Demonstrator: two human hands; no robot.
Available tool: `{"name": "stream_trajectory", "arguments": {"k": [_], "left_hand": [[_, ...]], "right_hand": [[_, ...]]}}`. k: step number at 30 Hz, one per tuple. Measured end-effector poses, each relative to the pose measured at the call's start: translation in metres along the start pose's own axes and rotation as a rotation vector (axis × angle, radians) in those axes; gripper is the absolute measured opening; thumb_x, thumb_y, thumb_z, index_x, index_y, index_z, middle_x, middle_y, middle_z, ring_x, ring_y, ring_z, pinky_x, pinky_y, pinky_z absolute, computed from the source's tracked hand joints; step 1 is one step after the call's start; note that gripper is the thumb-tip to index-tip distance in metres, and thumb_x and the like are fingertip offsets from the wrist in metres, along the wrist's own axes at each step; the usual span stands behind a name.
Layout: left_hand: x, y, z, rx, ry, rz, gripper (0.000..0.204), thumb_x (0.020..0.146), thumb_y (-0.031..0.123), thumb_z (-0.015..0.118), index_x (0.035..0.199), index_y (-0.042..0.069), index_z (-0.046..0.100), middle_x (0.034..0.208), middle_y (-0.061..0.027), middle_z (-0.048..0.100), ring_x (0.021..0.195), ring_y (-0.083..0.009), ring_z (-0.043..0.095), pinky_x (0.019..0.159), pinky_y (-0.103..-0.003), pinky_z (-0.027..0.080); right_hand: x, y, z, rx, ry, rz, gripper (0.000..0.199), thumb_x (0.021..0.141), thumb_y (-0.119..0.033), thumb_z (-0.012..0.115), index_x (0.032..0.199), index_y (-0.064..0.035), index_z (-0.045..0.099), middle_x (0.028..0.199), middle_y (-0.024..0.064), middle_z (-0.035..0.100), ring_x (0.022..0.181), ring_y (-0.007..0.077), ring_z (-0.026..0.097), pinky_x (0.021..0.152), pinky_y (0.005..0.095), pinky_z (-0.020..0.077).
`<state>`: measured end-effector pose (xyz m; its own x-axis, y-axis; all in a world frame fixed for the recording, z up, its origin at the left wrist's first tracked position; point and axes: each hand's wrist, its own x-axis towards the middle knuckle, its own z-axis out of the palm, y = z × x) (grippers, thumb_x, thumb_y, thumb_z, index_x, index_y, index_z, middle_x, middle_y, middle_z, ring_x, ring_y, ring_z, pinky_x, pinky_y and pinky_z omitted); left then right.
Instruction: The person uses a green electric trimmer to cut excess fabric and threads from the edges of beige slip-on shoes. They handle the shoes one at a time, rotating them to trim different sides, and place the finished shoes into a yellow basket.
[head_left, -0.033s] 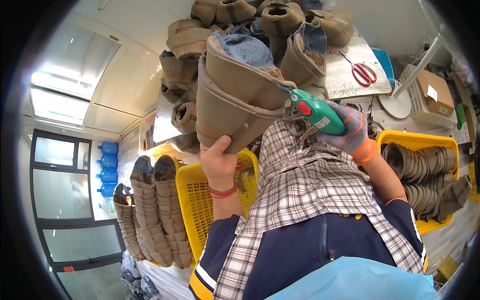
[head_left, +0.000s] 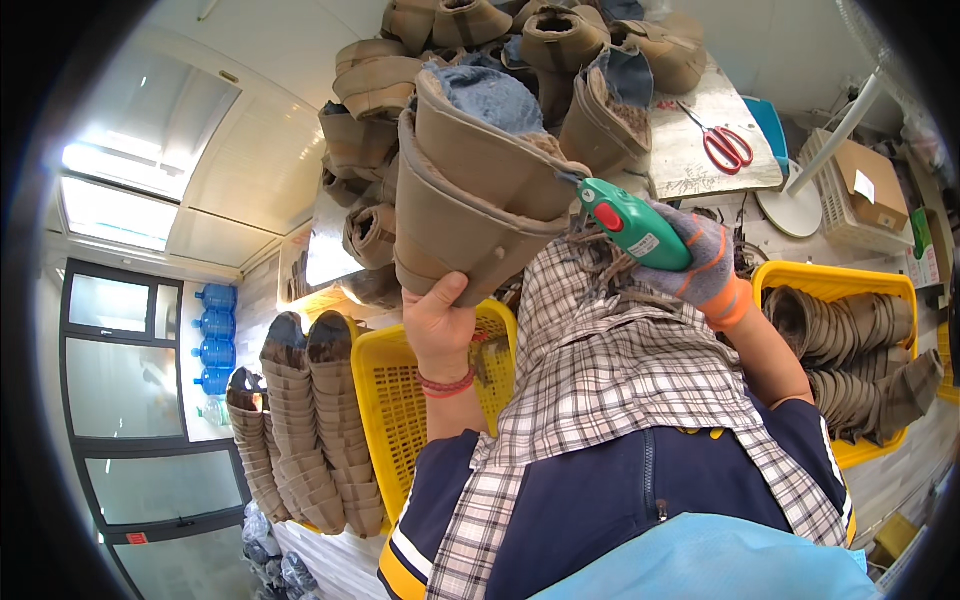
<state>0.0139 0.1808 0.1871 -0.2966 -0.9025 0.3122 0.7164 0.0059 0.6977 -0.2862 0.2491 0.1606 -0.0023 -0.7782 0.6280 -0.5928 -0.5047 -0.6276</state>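
Observation:
My bare left hand (head_left: 440, 328) grips the lower edge of a tan, fleece-lined boot upper (head_left: 465, 225), thumb on its outside; the fingers behind are hidden. It looks like two nested pieces, with blue fuzzy lining (head_left: 492, 98) at the top. In a grey and orange glove, my right hand (head_left: 700, 262) is wrapped round a green handheld electric cutter (head_left: 640, 232) with a red button. The cutter's tip meets the right-hand edge of the upper. A checked apron (head_left: 610, 370) covers my lap just below.
More boot uppers (head_left: 565, 40) are heaped on the table (head_left: 710, 170) beyond, beside red-handled scissors (head_left: 725, 147). A yellow basket (head_left: 385, 400) stands left of my lap; another yellow basket (head_left: 835, 285) at right holds stacked uppers. Tall stacks of uppers (head_left: 300, 430) stand far left.
The boot upper and my left hand have shifted very slightly to the right. My right hand and the cutter stay where they were.

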Motion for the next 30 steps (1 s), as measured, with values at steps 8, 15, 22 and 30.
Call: {"name": "stream_trajectory", "arguments": {"k": [8,15,22,30], "left_hand": [[0.000,-0.012,-0.001,0.409,-0.036,0.095,0.042,0.080,-0.011,0.065,0.120,-0.001,0.058,0.115,-0.0084,0.064,0.103,-0.0195,0.060,0.090,-0.031,0.047],[-0.003,-0.025,0.001,0.973,-0.092,0.167,0.018,0.083,-0.007,0.064,0.101,-0.004,0.065,0.099,-0.0076,0.069,0.089,-0.0167,0.063,0.079,-0.028,0.048],[0.004,-0.037,-0.021,1.556,-0.331,0.491,0.025,0.075,-0.009,0.060,0.098,-0.001,0.066,0.096,-0.0165,0.067,0.085,-0.0311,0.064,0.073,-0.037,0.049],[-0.004,-0.047,-0.015,1.760,-0.521,0.499,0.038,0.067,-0.007,0.055,0.102,0.001,0.068,0.108,-0.0200,0.063,0.105,-0.0406,0.056,0.090,-0.049,0.044]], "right_hand": [[0.002,-0.005,0.002,0.108,0.007,0.097,0.066,0.063,-0.029,0.085,0.117,-0.0022,0.060,0.088,0.0155,0.069,0.077,0.0276,0.069,0.067,0.0321,0.0541],[0.002,-0.009,0.004,0.170,0.065,0.182,0.065,0.066,-0.027,0.084,0.121,-0.0043,0.058,0.093,0.0139,0.069,0.082,0.0236,0.070,0.071,0.0313,0.0545],[0.000,-0.011,0.005,0.288,0.096,0.354,0.064,0.070,-0.026,0.083,0.124,-0.0039,0.056,0.094,0.0098,0.070,0.081,0.0131,0.067,0.073,0.0277,0.0535],[-0.008,-0.022,-0.010,0.435,0.154,0.562,0.061,0.071,-0.019,0.083,0.122,-0.0005,0.057,0.093,0.0049,0.068,0.078,0.0083,0.061,0.070,0.0238,0.0515]]}}
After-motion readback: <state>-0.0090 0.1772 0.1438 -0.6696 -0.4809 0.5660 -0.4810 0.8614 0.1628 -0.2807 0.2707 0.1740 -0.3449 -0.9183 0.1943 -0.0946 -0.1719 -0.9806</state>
